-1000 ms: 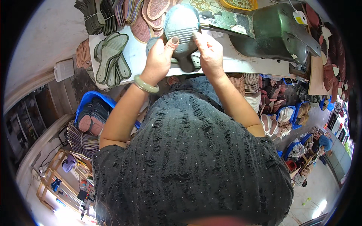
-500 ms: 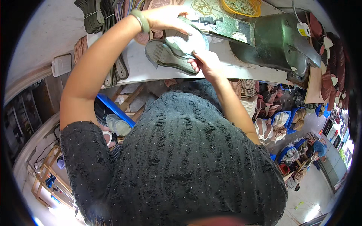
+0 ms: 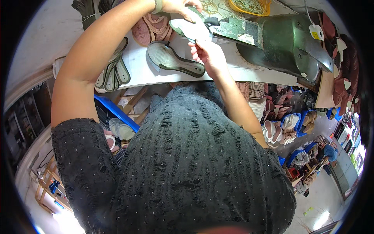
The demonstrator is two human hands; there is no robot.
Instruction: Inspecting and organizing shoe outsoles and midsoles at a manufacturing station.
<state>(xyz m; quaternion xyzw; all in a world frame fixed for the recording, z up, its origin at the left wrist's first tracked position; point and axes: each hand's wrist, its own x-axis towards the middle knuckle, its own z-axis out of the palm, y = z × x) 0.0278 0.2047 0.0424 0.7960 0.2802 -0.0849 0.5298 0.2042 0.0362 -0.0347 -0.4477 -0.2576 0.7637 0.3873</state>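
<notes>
My left hand [image 3: 181, 8], with a bangle at the wrist, grips the upper end of a pale shoe sole [image 3: 191, 29] with a dark green edge, thumb lying over its face. Bright glare washes out part of that sole. At its lower end my right hand [image 3: 209, 54] pinches the edge between thumb and curled fingers. Just below, a grey-green sole [image 3: 176, 62] with a dark rim lies on the white table [image 3: 230, 62], touched by neither hand. Left of the held sole are pinkish soles [image 3: 144, 31].
A large green machine [image 3: 286, 43] stands on the table at the right. Behind it sits a yellow basket [image 3: 268, 8] of thin cords. More dark soles [image 3: 117, 74] hang over the table's left front edge. Blue crates [image 3: 299, 126] with shoe parts stand on the floor.
Both hands have lifted the pale sole up and away from the grey-green sole, which now shows whole on the table. My left arm has moved farther up and left.
</notes>
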